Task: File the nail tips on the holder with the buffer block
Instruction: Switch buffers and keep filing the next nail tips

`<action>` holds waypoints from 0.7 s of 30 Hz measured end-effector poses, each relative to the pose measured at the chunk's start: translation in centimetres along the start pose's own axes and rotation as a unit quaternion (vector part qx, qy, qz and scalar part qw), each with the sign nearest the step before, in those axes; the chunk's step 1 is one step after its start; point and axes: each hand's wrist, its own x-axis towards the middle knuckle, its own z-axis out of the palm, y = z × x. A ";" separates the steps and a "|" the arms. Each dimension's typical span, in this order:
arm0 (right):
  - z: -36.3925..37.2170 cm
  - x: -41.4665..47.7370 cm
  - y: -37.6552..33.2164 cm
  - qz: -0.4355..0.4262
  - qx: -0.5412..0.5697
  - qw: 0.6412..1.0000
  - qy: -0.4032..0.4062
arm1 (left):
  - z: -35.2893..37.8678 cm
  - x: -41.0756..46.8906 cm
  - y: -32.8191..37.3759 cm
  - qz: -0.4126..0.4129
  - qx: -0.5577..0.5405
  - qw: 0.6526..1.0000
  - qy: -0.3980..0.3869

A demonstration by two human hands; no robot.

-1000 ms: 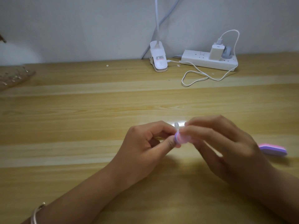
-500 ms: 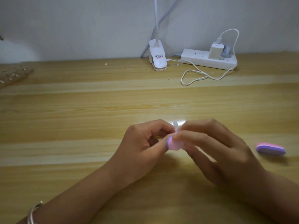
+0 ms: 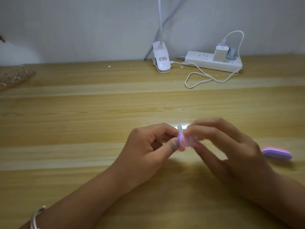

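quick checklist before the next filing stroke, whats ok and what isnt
1. Buffer block gripped in the right hand: ok.
2. Clear nail tip pinched by the left hand: ok.
3. Block face meeting the tip's edge: cannot tell, blurred.
4. Holder under the tip: cannot tell, hidden in the grip.
5. Spare block lying on the table, apart from the right hand: ok.
6. Charger cable far back, away from both hands: ok.

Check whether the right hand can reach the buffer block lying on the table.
Probably yes: the spare buffer block lies just beside the right hand, nothing between, but its grip holds another block.
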 end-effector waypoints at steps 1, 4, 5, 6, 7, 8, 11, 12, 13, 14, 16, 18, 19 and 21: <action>0.3 -0.1 -0.4 -0.013 0.000 1.000 -0.004 | 0.0 0.0 -0.1 0.001 0.003 1.000 0.001; 0.2 -0.1 -0.2 -0.031 -0.011 0.999 -0.014 | -0.1 0.0 -0.1 -0.001 0.002 1.000 0.001; -0.1 0.0 0.1 -0.016 -0.012 1.000 -0.010 | 0.0 0.1 0.0 -0.003 -0.003 1.000 0.001; -0.2 0.0 0.3 -0.002 -0.010 1.000 -0.006 | 0.0 0.1 0.0 -0.005 -0.006 1.000 -0.001; -0.3 0.0 0.3 0.006 -0.007 1.000 -0.003 | 0.0 0.1 0.0 -0.004 -0.005 1.000 -0.004; -0.1 0.0 0.1 0.006 -0.001 1.000 -0.002 | -0.1 0.1 0.0 0.000 0.002 1.000 -0.006; 0.4 -0.5 -0.6 -0.020 0.005 1.000 -0.013 | -0.1 0.0 -0.2 0.005 0.019 1.000 -0.002; 0.3 -0.4 -0.3 -0.020 0.001 1.000 -0.017 | -0.1 0.0 -0.3 0.003 0.021 1.000 0.002; 0.0 -0.3 0.1 -0.011 -0.003 1.000 -0.017 | -0.1 0.0 -0.4 -0.001 0.022 1.000 0.005; -0.2 -0.1 0.5 0.004 -0.006 1.000 -0.014 | -0.1 0.0 -0.4 -0.003 0.026 1.000 0.006; -0.3 0.1 0.8 0.028 -0.004 1.000 -0.011 | -0.1 0.0 -0.4 0.000 0.039 0.999 0.002; 0.2 0.0 0.3 0.028 0.007 0.999 -0.014 | -0.2 -0.1 -0.4 0.005 0.041 0.999 -0.001; 0.5 -0.1 -0.1 0.015 0.007 1.000 -0.015 | -0.3 -0.1 -0.4 0.007 0.037 0.999 -0.002; 0.4 -0.2 -0.4 -0.018 -0.004 1.000 -0.017 | -0.3 -0.1 -0.3 0.012 0.030 0.999 -0.002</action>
